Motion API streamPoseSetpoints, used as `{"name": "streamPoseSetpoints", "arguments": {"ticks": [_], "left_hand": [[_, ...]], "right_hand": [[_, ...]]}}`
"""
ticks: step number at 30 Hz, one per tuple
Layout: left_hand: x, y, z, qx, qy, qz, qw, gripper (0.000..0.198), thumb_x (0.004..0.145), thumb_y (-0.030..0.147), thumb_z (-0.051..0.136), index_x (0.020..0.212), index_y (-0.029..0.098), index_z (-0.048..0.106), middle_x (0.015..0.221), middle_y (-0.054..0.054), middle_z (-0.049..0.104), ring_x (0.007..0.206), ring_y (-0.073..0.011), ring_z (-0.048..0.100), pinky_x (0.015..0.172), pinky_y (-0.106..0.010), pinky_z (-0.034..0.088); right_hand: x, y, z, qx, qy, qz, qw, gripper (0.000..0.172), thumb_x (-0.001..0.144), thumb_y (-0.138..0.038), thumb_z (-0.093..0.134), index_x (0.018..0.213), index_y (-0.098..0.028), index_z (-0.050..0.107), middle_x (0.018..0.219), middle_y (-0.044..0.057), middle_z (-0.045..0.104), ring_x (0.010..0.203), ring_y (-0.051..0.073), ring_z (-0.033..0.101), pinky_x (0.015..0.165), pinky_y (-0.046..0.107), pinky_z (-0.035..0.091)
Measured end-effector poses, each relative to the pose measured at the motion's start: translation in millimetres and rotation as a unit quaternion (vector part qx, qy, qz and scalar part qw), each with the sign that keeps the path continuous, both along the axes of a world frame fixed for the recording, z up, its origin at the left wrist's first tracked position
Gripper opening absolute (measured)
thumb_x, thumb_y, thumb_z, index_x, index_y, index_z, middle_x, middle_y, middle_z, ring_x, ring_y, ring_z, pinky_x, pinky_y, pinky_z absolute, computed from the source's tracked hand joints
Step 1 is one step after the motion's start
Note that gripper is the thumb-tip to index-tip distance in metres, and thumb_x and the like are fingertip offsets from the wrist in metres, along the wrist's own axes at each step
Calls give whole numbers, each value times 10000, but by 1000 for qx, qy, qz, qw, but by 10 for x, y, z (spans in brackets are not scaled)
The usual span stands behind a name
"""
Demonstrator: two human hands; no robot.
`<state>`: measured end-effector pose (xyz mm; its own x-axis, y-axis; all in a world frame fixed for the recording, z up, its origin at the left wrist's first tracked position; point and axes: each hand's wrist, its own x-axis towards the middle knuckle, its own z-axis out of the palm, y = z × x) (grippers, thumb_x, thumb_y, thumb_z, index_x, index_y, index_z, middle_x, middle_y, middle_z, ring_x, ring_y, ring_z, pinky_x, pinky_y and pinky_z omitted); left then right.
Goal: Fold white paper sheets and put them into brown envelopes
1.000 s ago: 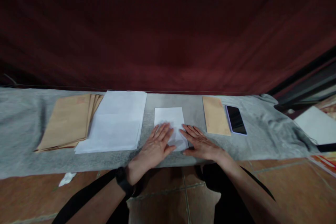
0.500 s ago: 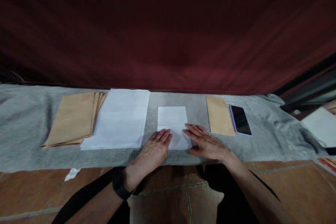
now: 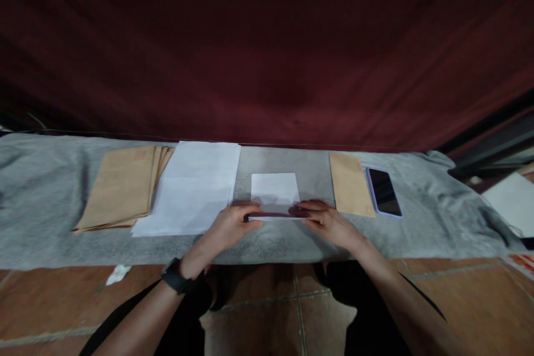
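"Looking down, what do you see on that soft, wrinkly gray cloth (image 3: 267,247)?"

"A small, smooth, folded white paper (image 3: 274,184) in the middle, close to the person. Its far part lies flat like a box shape, and its near edge is lifted up a bit."

"And around it?"

"On the left, a fanned pile of big tan paper envelopes (image 3: 120,186) tucked close to a pile of big, flat white paper sheets (image 3: 194,183). On the right, one small tan paper envelope (image 3: 352,186), then a black-screened phone with a pale purple edge (image 3: 384,192)."

"Any words to read?"

"There are faint reddish marks on the top big envelope (too blurry for me to read). I can't make out a brand on the phone."

"What are the fingers doing?"

"The left hand (image 3: 236,222) pinches the left end of the lifted edge, thumb below and fingers above, nearly together. The right hand (image 3: 325,221) grips the other end the same way, its fingers bent over the paper."
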<state>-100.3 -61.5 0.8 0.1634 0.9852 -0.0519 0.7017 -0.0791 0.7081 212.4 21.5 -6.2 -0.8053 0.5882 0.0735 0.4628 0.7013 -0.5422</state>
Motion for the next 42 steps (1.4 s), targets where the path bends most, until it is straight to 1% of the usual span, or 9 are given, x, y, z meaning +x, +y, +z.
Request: {"name": "streamPoseSetpoints", "arguments": {"ticks": [5,8,12,18,22,27,30,35,42], "left_hand": [[-61,134,-76,-46,-114,45,991,277,826,400,629,938,191,773,935,-48,771,848,-222,694,748,-300,537],[-34,210,-47,-64,-150,92,982,318,816,457,601,723,173,710,691,0,660,663,-166,586,585,-249,443],[-29,260,-2,-91,-186,98,973,337,776,490,623,687,168,669,641,19,576,624,-137,494,545,-230,372],[-54,308,-45,-105,-191,128,968,393,796,551,548,650,189,585,578,37,488,579,-125,435,543,-240,324],[1,347,-63,-66,-120,159,978,367,830,487,488,583,216,485,540,45,431,560,-127,421,541,-248,303],[86,385,-16,-66,28,205,976,324,879,361,480,591,217,511,563,37,484,600,-136,504,573,-247,326],[121,425,22,-78,63,226,969,275,886,325,511,650,219,603,619,13,596,645,-155,577,599,-254,350],[181,489,96,-95,124,252,955,234,920,329,520,803,242,703,804,-33,740,776,-193,670,636,-263,391],[272,544,150,-112,229,244,936,286,986,355,458,1024,236,715,1026,-88,776,933,-230,716,695,-281,448]], "right_hand": [[-101,69,-30,-54,11,-75,996,305,1032,-352,481,1069,-265,771,1155,33,756,1097,230,679,994,389,519],[-159,124,-65,-104,1,-147,984,348,1013,-383,466,949,-226,770,924,37,765,871,226,699,814,352,558],[-216,188,-127,-137,50,-176,974,332,986,-388,474,985,-213,756,918,35,753,875,229,683,795,344,541],[-305,252,-197,-140,46,-217,965,391,975,-448,455,814,-210,720,689,1,659,672,191,626,624,285,475],[-420,259,-199,-89,14,-260,961,307,967,-401,471,870,-223,702,733,7,694,715,200,661,645,278,465],[-548,262,-195,-61,-22,-297,953,263,957,-319,508,1151,-228,662,939,43,766,868,228,720,728,290,500],[-599,258,-194,-49,-36,-317,947,338,974,-315,503,1286,-235,605,994,50,778,896,237,735,749,299,512],[-667,244,-161,-14,-89,-333,939,363,999,-331,499,1341,-245,583,961,50,789,896,242,746,747,304,515],[-742,251,-85,18,-152,-338,929,387,1028,-326,449,1390,-249,563,980,78,790,886,242,750,758,318,523]]}}
